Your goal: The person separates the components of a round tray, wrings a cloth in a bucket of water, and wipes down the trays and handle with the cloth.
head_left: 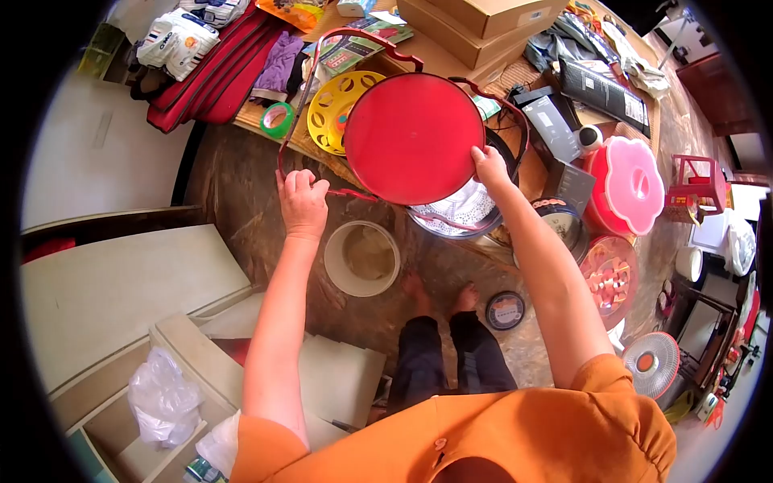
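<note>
My left hand (303, 201) is closed on the lower left part of a thin dark red frame (287, 133), which curves around a round red disc (415, 138). My right hand (491, 167) pinches the right edge of that disc, thumb on its face. Behind the disc, a yellow round tray with oval holes (326, 113) shows at the left. Under the disc's lower right side is a dark-rimmed bowl with white lacy cloth (459, 208). A white bucket (362, 258) stands on the floor below the disc.
Cardboard boxes (479, 32), green tape (276, 120) and red bags (211, 76) crowd the table. A pink lidded box (626, 187) is at the right. Open drawers (121, 435) lie lower left; a round tin (505, 311) and fan (649, 364) are lower right.
</note>
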A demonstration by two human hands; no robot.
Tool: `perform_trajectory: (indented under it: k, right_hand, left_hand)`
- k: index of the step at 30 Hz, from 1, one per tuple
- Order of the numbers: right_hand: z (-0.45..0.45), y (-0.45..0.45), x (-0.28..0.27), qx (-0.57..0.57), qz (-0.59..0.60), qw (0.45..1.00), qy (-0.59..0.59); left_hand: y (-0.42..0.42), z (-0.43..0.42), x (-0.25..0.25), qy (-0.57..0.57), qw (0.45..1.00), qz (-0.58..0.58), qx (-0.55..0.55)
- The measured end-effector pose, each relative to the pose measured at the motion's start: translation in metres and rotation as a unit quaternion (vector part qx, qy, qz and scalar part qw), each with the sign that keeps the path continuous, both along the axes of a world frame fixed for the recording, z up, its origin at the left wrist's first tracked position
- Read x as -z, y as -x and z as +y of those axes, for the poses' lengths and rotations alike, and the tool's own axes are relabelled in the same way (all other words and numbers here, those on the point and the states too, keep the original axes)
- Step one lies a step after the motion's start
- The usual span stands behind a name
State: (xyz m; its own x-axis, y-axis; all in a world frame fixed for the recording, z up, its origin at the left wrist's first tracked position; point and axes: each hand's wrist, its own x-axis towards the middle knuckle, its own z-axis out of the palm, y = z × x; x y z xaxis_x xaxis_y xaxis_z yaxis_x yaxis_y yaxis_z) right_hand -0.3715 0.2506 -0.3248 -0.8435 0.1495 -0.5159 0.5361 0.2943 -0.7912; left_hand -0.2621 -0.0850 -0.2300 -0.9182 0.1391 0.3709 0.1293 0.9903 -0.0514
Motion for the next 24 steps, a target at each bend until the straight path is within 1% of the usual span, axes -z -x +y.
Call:
perform_trajectory:
  k: [2, 3, 4, 5, 7, 8, 9, 11, 13, 14, 15, 17, 18, 19, 21, 22, 23, 24]
  right_hand:
    - [0.013, -0.005, 0.015, -0.058, 0.085, 0.981, -0.164]
    - [0.022, -0.009, 0.022, -0.088, 0.128, 0.957, -0.244]
    - [0.033, -0.015, 0.028, -0.075, 0.118, 0.963, -0.229]
    - [0.042, -0.025, 0.034, -0.083, 0.121, 0.956, -0.253]
    - [0.048, -0.06, 0.022, -0.108, 0.142, 0.932, -0.316]
    - [0.046, -0.075, 0.021, -0.109, 0.139, 0.932, -0.318]
    - [0.047, -0.085, 0.022, -0.135, 0.123, 0.936, -0.3]
    - [0.039, -0.104, 0.019, -0.17, 0.099, 0.937, -0.288]
    - [0.032, -0.113, 0.021, -0.204, 0.098, 0.931, -0.287]
    - [0.031, -0.116, 0.023, -0.226, 0.137, 0.919, -0.292]
    - [0.029, -0.117, 0.022, -0.242, 0.151, 0.914, -0.288]
    - [0.024, -0.12, 0.016, -0.265, 0.176, 0.902, -0.291]
    - [0.029, -0.119, 0.031, -0.273, 0.214, 0.896, -0.278]
    - [0.03, -0.118, 0.031, -0.295, 0.206, 0.888, -0.286]
    - [0.03, -0.12, 0.03, -0.308, 0.203, 0.888, -0.276]
    - [0.028, -0.12, 0.03, -0.313, 0.199, 0.89, -0.266]
    - [0.027, -0.121, 0.03, -0.321, 0.195, 0.889, -0.262]
    - [0.023, -0.123, 0.025, -0.316, 0.186, 0.891, -0.268]
  left_hand:
    - [0.003, 0.001, -0.001, 0.012, 1.0, -0.005, -0.004]
    - [0.005, 0.002, -0.002, 0.024, 1.0, 0.002, 0.005]
    - [0.008, 0.002, -0.004, 0.035, 0.999, 0.01, 0.012]
    - [0.01, 0.0, -0.005, 0.048, 0.999, 0.019, 0.018]
    - [0.016, -0.004, -0.002, 0.035, 0.999, 0.012, 0.024]
    - [0.017, -0.007, 0.002, 0.028, 0.999, 0.006, 0.025]
    - [0.018, -0.009, 0.003, 0.03, 0.999, -0.012, 0.023]
    - [0.022, -0.023, 0.019, 0.011, 0.999, -0.003, 0.045]
    - [0.022, -0.032, 0.029, 0.003, 0.998, -0.022, 0.056]
    - [0.021, -0.038, 0.039, -0.011, 0.998, -0.026, 0.061]
    - [0.021, -0.045, 0.049, -0.025, 0.997, -0.03, 0.065]
    - [0.017, -0.054, 0.069, -0.03, 0.998, -0.013, 0.048]
    - [0.012, -0.053, 0.073, -0.035, 0.998, -0.045, 0.021]
    - [0.014, -0.053, 0.076, -0.038, 0.997, -0.069, -0.001]
    - [0.014, -0.053, 0.089, -0.066, 0.995, -0.077, -0.023]
    - [0.013, -0.054, 0.095, -0.062, 0.995, -0.077, -0.025]
    - [0.012, -0.056, 0.102, -0.062, 0.991, -0.108, -0.039]
    - [0.007, -0.054, 0.104, -0.056, 0.996, -0.05, -0.046]
